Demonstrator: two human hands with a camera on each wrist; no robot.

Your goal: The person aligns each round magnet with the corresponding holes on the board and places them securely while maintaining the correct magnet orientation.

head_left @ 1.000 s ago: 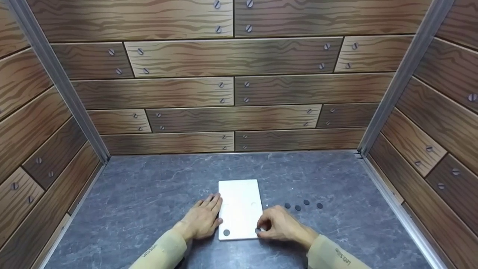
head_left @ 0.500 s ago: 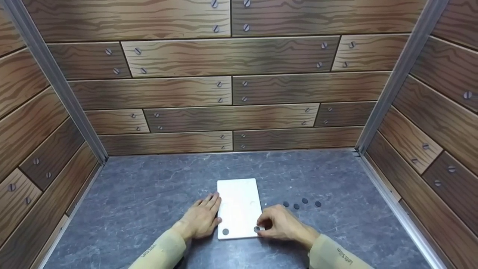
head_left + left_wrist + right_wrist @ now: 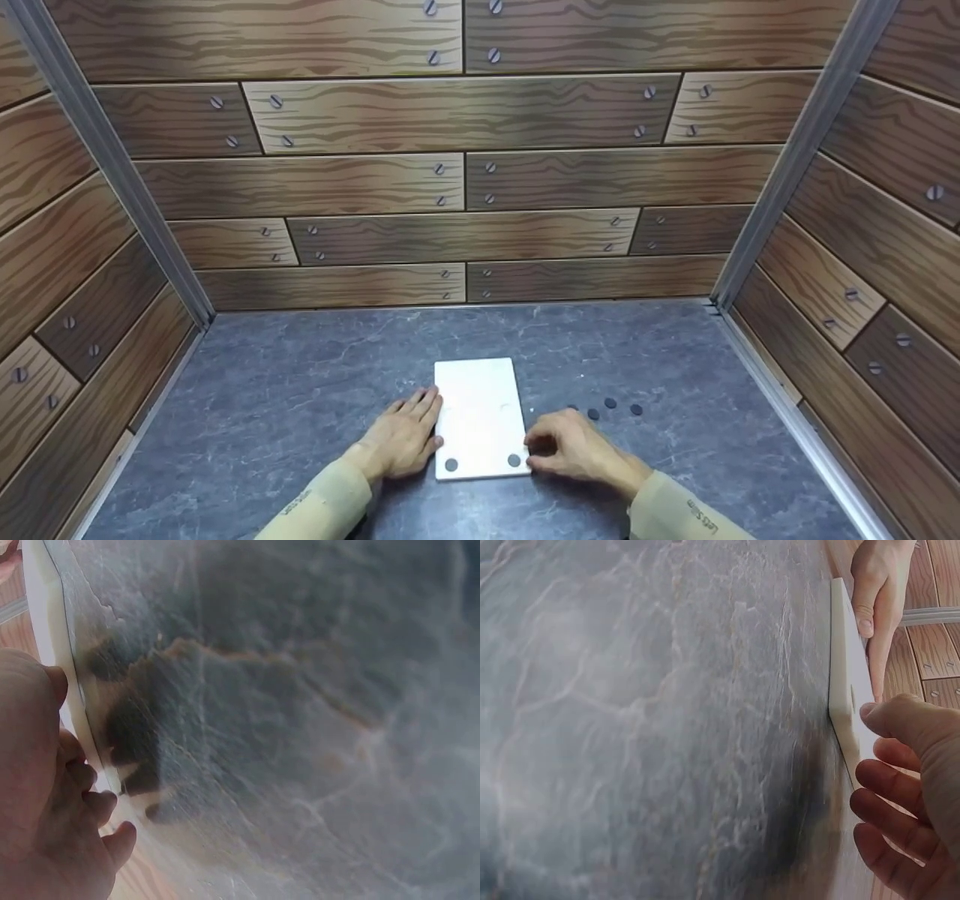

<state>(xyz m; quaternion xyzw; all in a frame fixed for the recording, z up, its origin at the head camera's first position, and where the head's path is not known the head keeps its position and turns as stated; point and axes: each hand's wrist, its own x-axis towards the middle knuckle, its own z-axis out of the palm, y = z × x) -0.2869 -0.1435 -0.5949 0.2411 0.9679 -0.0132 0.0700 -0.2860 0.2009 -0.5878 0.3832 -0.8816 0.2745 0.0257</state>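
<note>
A white rectangular board (image 3: 480, 420) lies on the grey marbled table. One dark round disc (image 3: 451, 465) sits in its near left corner, and a second dark disc (image 3: 514, 460) in its near right corner. My left hand (image 3: 405, 439) rests along the board's left edge, fingers stretched out and the thumb at the side. At the opposite edge is my right hand (image 3: 574, 450), its thumb and fingertips just off the near right disc with nothing held. The right wrist view shows its fingers (image 3: 889, 787) loosely bent beside the board's thick edge.
Several loose dark discs (image 3: 610, 403) lie on the table (image 3: 322, 360) right of the board, one partly hidden behind my right hand. Faint round marks (image 3: 506, 407) show midway up the board. Wood-patterned walls (image 3: 465, 180) with metal corner strips enclose the table on three sides.
My right hand has let go of the near right disc and moved slightly right, leaving that disc lying on the board. The left hand stays at the left edge.
</note>
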